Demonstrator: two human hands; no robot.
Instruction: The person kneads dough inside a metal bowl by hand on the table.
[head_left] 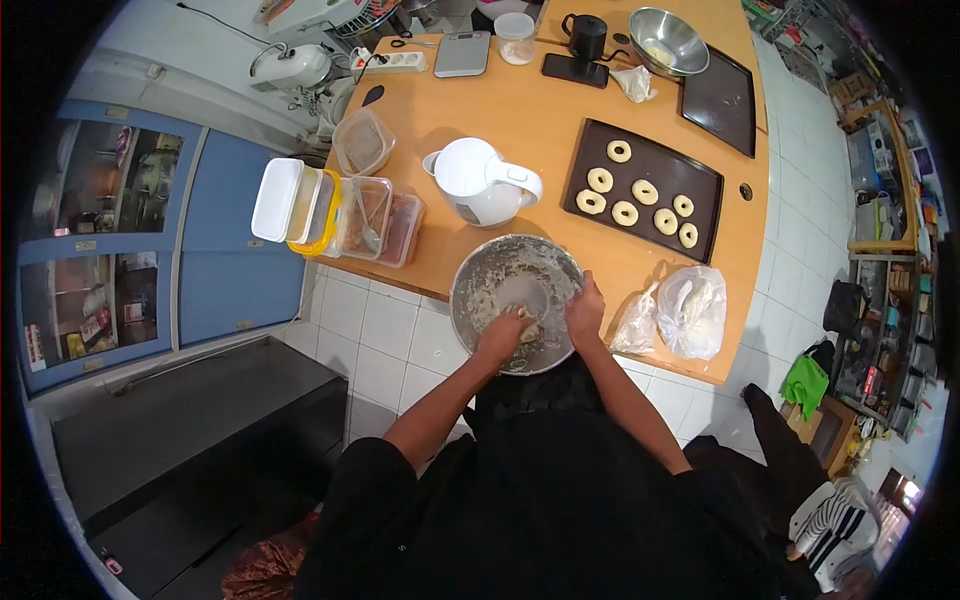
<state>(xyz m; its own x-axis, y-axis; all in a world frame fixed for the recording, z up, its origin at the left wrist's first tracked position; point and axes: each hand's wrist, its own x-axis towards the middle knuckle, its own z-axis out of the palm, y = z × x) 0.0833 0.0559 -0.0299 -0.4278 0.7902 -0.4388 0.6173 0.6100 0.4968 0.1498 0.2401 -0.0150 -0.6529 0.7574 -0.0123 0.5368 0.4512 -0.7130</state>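
Apparently to steady the bowl point(465, 310) at the frame's centre, the right hand point(585, 312) grips its rim while the left hand point(507, 333) presses curled fingers inside.

Metal bowl point(468, 292) with pale dough point(529, 334)
Wide, open side up at the desk point(500, 110) edge, its inner wall smeared; left hand point(507, 332) at the dough, right hand point(585, 308) on the rim.

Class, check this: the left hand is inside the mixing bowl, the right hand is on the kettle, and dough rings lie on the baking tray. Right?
The right hand is on the mixing bowl's rim, not the kettle, as the head view shows. Left hand inside, dough rings on the baking tray: both correct.
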